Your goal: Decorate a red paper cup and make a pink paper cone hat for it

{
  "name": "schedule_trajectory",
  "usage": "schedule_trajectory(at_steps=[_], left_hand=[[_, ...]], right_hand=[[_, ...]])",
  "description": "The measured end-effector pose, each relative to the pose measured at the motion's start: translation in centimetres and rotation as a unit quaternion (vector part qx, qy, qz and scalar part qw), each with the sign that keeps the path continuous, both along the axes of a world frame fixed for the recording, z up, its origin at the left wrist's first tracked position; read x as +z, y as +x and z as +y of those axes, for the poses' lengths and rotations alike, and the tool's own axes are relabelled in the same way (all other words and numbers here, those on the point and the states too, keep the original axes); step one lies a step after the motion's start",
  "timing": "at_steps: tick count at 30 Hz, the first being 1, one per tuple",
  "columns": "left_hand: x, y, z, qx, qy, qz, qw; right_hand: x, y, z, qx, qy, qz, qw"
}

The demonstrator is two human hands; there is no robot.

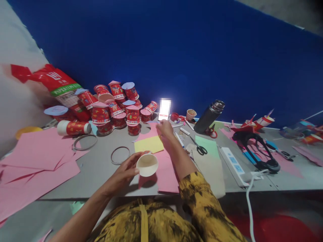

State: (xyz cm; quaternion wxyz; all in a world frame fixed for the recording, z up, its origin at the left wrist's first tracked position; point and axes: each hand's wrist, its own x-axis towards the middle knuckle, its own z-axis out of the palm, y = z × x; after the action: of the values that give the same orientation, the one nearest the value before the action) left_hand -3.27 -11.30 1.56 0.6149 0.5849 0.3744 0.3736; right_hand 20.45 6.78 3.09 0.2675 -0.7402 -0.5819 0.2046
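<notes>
Crowding a grey table (96,169) beneath a blue wall (176,50), hands gripping 1 cup (147,164) left, right grip unclear

A phone (165,108) is obscured by pixel blocks and glare, pink sheets (37,151) are cropped by the left edge, a white cable (249,208) is cut off at the bottom, and clutter (311,136) at far right is blurred

Bag (42,77): green band (65,89) reads "PAPERCUPS" — its last letters are hard to make out. Red area above: white logo, small characters beneath, illegible. Phone (164,109): red mark on lit screen — too small to read.
</notes>
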Motion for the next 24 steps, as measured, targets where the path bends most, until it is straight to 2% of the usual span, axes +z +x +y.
schedule_trajectory(at_steps=[3, 6, 10, 12, 15, 17, 19, 24], left_hand=[[-0.4, 0.1, 0.1, -0.006, -0.063, -0.063, 0.996], [-0.5, 0.3, 0.0, 0.007, -0.080, -0.078, 0.994], [0.5, 0.2, 0.0, 0.012, -0.089, -0.075, 0.993], [1.4, 0.1, 0.5, 0.037, -0.072, -0.057, 0.995], [2.6, -0.2, 1.9, 0.112, 0.017, 0.018, 0.993], [3.4, -0.4, 2.9, 0.158, 0.073, 0.064, 0.983], [4.0, -0.6, 3.7, 0.185, 0.105, 0.064, 0.975], [4.8, -1.4, 4.2, 0.202, 0.113, 0.025, 0.973]], right_hand=[[1.0, 2.2, -0.4, -0.028, 0.068, 0.054, 0.996], [2.1, 4.9, -1.3, -0.047, 0.122, 0.122, 0.984], [3.1, 8.4, -3.4, -0.068, 0.156, 0.223, 0.960], [3.5, 10.0, -4.6, -0.077, 0.165, 0.270, 0.946], [3.5, 11.9, -6.3, -0.087, 0.172, 0.335, 0.922], [3.4, 12.5, -7.3, -0.089, 0.173, 0.374, 0.907], [3.1, 12.5, -8.2, -0.084, 0.174, 0.405, 0.894], [2.1, 11.0, -10.0, -0.025, 0.155, 0.492, 0.856]])
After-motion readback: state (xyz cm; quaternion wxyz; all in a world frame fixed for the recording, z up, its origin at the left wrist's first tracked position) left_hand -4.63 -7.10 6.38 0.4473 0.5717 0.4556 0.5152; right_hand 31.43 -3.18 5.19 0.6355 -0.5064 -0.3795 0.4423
